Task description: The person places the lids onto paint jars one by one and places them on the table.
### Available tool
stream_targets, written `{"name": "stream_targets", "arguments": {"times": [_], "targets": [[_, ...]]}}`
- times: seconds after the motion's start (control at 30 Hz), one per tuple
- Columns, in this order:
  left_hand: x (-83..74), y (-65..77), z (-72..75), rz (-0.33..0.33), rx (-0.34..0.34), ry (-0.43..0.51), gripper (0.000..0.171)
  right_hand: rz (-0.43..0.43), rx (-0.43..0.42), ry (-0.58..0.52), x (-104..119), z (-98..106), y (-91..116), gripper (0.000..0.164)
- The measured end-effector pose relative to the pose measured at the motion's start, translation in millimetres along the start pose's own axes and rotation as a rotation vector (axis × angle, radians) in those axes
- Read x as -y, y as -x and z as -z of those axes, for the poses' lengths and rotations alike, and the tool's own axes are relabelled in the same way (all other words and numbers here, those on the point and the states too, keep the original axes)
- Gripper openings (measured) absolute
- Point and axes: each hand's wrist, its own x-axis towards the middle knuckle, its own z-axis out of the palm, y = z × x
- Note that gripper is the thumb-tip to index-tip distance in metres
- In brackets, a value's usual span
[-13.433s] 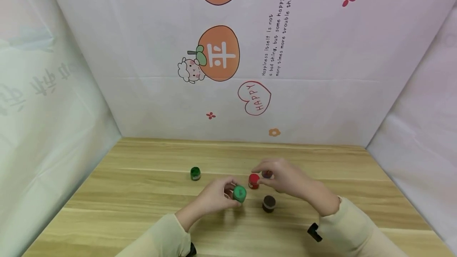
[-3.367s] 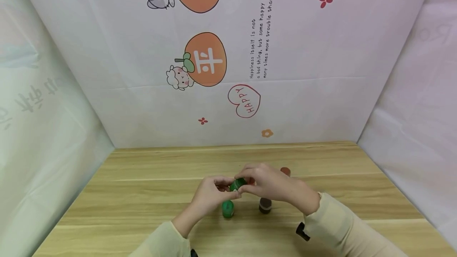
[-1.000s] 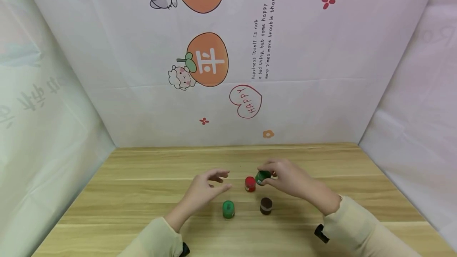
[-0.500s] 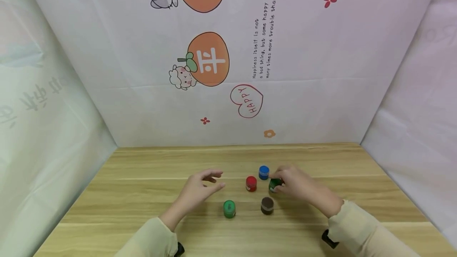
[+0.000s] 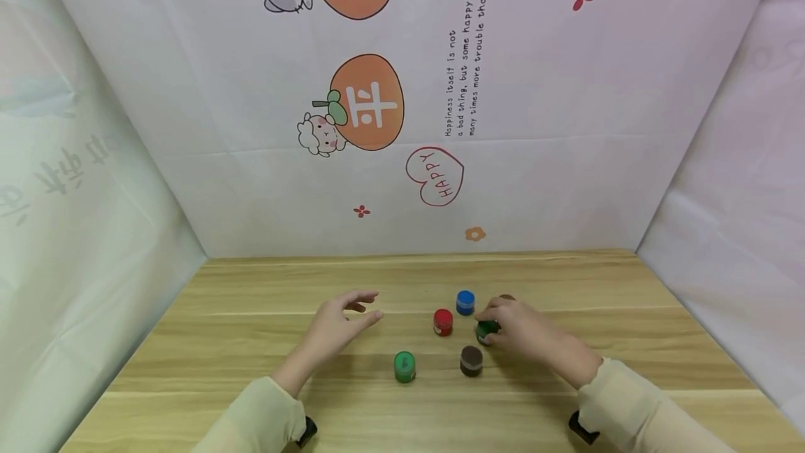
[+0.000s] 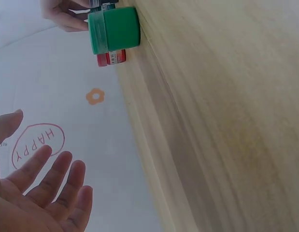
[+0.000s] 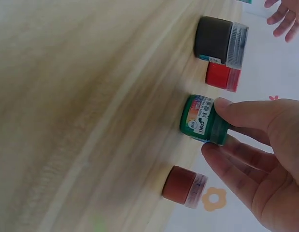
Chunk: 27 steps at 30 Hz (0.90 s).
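My right hand (image 5: 525,333) pinches a dark green paint jar (image 7: 200,116) between thumb and fingers, at or very near the tabletop. Just left of it stand a blue paint jar (image 5: 465,303) and a red one (image 5: 443,322). A dark brown jar (image 5: 471,361) is nearer the front, and a light green jar (image 5: 404,367) stands to its left. Behind my right hand a reddish-brown jar (image 7: 183,186) is mostly hidden in the head view. My left hand (image 5: 336,327) hovers at the left, fingers spread and relaxed, touching nothing.
The jars stand on a wood-grain table (image 5: 251,369). White printed sheeting (image 5: 541,180) rises along its back edge, and pale sheets (image 5: 94,229) hang at both sides.
The light green jar went from my left hand to the table. Both hands held the dark green jar; my right hand then carried it rightward, past the red jar. My left hand drew back left.
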Motion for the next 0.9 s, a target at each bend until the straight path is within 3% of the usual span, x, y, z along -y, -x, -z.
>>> {"name": "stream_targets", "arguments": {"times": [0.3,0.4,0.57,0.67,0.73,0.8,0.9], "targets": [[4.1,-1.4,0.5,-0.005,0.038,-0.034,0.043,0.042,-0.021,0.025,-7,-5,3,0.04],[3.7,-2.5,4.0,-0.008,0.034,-0.097,0.049,0.059,-0.045,0.009,-10,0,5,0.043],[-1.3,-12.9,21.4,-0.082,0.011,-0.405,0.074,0.094,-0.172,0.066,-20,17,6,0.056],[-2.6,-21.9,34.6,-0.12,-0.026,-0.646,0.093,0.04,-0.223,0.113,-32,25,4,0.071],[-0.6,-26.8,40.6,-0.115,-0.039,-0.758,0.1,-0.022,-0.223,0.126,-42,28,3,0.08],[4.6,-29.5,42.5,-0.087,-0.039,-0.826,0.103,-0.076,-0.209,0.135,-51,29,4,0.087],[11.7,-30.7,41.8,-0.064,-0.022,-0.845,0.102,-0.114,-0.186,0.139,-56,29,5,0.091]]}}
